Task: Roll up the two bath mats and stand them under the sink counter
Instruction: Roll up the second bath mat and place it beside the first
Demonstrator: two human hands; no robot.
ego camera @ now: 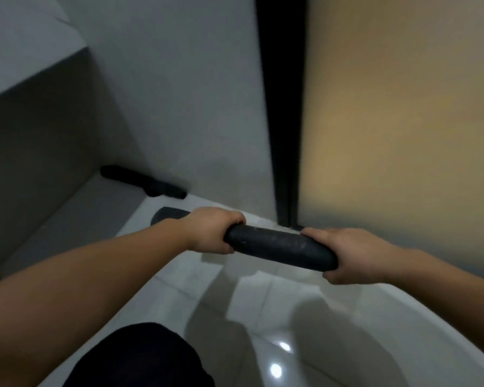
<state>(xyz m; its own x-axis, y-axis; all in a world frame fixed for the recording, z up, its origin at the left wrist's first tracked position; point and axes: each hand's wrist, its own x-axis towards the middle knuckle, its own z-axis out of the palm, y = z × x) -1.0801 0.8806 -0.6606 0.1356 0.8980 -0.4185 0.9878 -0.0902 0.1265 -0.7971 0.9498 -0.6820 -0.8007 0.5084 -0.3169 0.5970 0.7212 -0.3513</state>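
Tiled floor [263, 317], pale, glossy. Rolled dark bath mat [280, 247] held roughly horiz above it, near door frame [280, 135]. Left hand [210, 230] clenched on mat's left end, right hand [344, 255] on right end. 2nd dark roll [143, 181] lies at wall base, well apart.

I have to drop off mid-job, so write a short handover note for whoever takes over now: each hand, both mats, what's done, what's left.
Left hand: closed around the left end of the rolled dark mat.
Right hand: closed around its right end. The roll is held roughly level above the tiled floor, near the dark door frame.
Second dark roll: lying on its side on the floor against the wall, beside the shadowed space under the grey counter. It looks like the other mat, though the picture is blurred.
Done: both mats appear rolled.
Left: stand the held roll under the counter, then set the lying one upright.
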